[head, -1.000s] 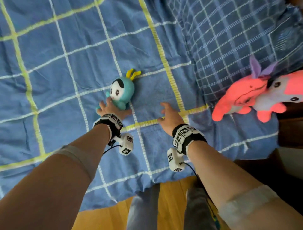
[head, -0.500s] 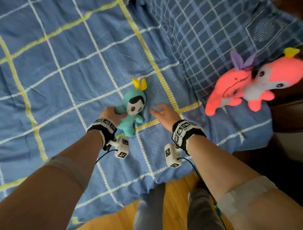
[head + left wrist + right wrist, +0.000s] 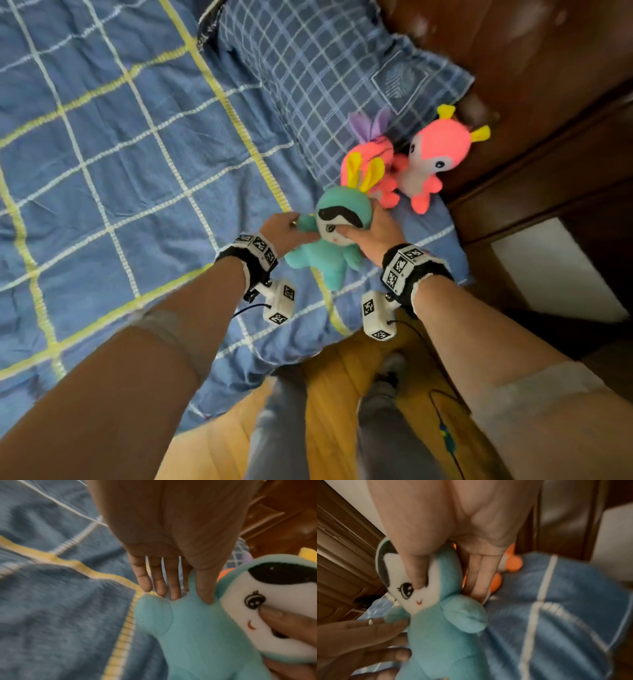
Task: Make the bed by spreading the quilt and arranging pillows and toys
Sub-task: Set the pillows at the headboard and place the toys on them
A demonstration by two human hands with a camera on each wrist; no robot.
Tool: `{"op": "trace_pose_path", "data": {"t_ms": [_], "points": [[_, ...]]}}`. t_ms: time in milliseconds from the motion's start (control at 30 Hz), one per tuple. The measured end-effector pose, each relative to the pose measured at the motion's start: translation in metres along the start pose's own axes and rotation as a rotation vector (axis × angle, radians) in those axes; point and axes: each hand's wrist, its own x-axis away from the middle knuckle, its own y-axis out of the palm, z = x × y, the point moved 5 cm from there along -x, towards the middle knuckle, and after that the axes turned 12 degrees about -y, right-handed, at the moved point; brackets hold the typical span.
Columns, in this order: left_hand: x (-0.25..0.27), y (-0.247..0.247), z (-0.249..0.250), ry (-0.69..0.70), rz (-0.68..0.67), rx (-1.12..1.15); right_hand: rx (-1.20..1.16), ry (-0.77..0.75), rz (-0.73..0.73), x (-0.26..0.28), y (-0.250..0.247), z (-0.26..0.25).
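Note:
A teal plush toy (image 3: 329,253) with yellow ears and a white face hangs just above the blue checked quilt (image 3: 120,171), near its right edge. My left hand (image 3: 298,228) pinches the toy's arm and shoulder, thumb on top (image 3: 205,588), fingers behind. My right hand (image 3: 363,226) grips the head, with its thumb (image 3: 418,574) pressed on the face beside one eye and its fingers behind. Two pink plush toys (image 3: 373,164) (image 3: 435,154) lean on the blue plaid pillow (image 3: 325,68) just beyond the teal one.
Dark wooden furniture (image 3: 548,154) stands right of the bed, with a white surface (image 3: 555,274) below it. The quilt's edge hangs over a wooden floor (image 3: 342,370), where my legs (image 3: 284,428) stand. A cable (image 3: 445,428) trails from my right wrist.
The teal toy has been lifted off the quilt and carried right, up to the pink toys. My right hand, earlier free, now grips its head.

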Motion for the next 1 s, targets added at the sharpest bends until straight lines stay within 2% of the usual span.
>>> {"op": "trace_pose_path", "data": {"t_ms": [133,267,333,400,467,567,667,767,833,900,1000], "points": [[0.013,0.065,0.071,0.011,-0.026,0.065,0.142,0.133,0.205,0.027,-0.114,0.03],[0.004,0.081,0.103,-0.02,0.235,0.012,0.146,0.255,0.311,0.028,-0.171,0.057],[-0.006,0.082,0.103,-0.056,0.306,0.031,0.119,0.301,0.371,0.012,-0.173,0.071],[-0.017,0.082,0.103,-0.058,0.293,0.048,-0.014,0.372,0.428,-0.005,-0.16,0.085],[-0.029,0.083,0.099,-0.026,0.236,0.086,-0.084,0.456,0.442,-0.02,-0.141,0.102],[-0.045,0.091,0.086,-0.029,0.116,0.178,-0.038,0.522,0.388,-0.026,-0.122,0.116],[-0.051,0.096,0.083,0.018,0.051,0.196,0.051,0.499,0.348,-0.021,-0.121,0.125],[-0.062,0.104,0.081,0.031,-0.009,0.265,0.081,0.445,0.425,-0.015,-0.135,0.122],[-0.06,0.103,0.085,-0.014,0.022,0.237,0.085,0.405,0.462,-0.014,-0.142,0.116],[-0.059,0.102,0.087,-0.05,0.068,0.204,0.093,0.409,0.433,-0.016,-0.144,0.115],[-0.052,0.108,0.097,-0.036,0.062,0.256,0.092,0.394,0.371,-0.018,-0.142,0.116]]}}
